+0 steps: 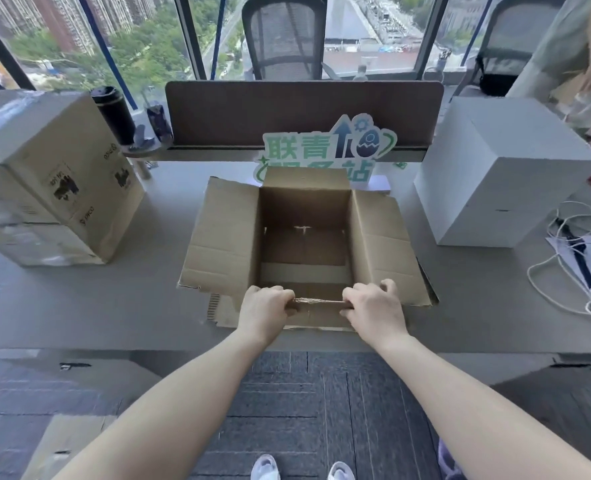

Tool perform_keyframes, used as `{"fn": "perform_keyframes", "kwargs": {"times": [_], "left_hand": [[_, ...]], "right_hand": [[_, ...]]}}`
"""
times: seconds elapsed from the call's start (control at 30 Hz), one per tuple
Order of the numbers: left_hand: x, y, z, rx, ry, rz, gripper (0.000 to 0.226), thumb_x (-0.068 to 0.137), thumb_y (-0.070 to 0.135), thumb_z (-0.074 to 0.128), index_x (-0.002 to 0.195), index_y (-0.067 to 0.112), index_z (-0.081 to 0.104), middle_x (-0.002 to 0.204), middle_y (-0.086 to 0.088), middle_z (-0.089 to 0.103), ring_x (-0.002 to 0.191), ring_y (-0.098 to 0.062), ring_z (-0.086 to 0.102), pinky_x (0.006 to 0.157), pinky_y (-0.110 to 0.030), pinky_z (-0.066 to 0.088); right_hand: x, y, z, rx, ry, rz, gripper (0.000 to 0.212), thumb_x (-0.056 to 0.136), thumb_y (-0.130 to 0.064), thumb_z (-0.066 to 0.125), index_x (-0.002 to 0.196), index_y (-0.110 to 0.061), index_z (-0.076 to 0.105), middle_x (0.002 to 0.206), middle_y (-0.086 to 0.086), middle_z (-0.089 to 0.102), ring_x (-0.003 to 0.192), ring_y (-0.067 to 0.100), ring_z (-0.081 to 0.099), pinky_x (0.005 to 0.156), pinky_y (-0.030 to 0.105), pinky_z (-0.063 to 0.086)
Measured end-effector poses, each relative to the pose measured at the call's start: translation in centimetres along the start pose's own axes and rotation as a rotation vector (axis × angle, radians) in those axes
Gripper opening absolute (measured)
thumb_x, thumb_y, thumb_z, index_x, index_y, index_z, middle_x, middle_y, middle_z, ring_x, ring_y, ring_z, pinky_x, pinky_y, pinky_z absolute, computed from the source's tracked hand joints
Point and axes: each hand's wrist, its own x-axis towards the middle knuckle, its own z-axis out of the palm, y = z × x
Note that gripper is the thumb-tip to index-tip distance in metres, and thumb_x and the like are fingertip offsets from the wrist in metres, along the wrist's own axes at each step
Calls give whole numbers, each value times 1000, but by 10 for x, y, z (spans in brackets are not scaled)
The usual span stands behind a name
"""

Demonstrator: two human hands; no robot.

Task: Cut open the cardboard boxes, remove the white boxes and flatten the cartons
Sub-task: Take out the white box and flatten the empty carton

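Cartons first, placed against the open carton (304, 233) at desk centre. Left of it stood a sealed cardboard box (49, 181), not yet cut. The open carton sat empty, all four flaps splayed out. Left hand (264, 306) and right hand (373, 304) each curled round the near flap's edge, clamped on it, well apart along the fold. Right of the carton stood the white box (501, 174), already out. Judged step: flattening. To do it well, the taped bottom seam likely needed releasing before pushing opposite corners together; pulling evenly with both hands would keep the flap from tearing.
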Motion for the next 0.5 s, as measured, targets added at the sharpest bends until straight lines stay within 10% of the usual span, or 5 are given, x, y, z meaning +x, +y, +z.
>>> {"fn": "perform_keyframes", "kwargs": {"times": [0.2,0.33,0.5], "left_hand": [[-8,-5,1,-37,104,48,37,75,39,75,108,24,65,102,3,67,100,-24,60,90,-36,39],[-31,7,-6,-246,376,224,23,80,32,67,101,22,67,98,5,63,94,-17,54,82,-31,46],[-46,47,-36,-316,-204,158,21,92,41,55,98,25,68,94,8,68,86,-13,62,77,-31,53]], "right_hand": [[-17,0,8,199,163,-12,22,78,-18,78,99,-22,71,95,-7,69,94,19,63,110,45,31],[-46,2,3,430,418,84,12,82,-6,73,88,-17,72,87,-8,68,81,15,61,84,32,45],[-58,8,-9,1060,198,742,17,94,-28,61,88,-15,70,90,-4,70,93,20,63,75,30,43]]}}
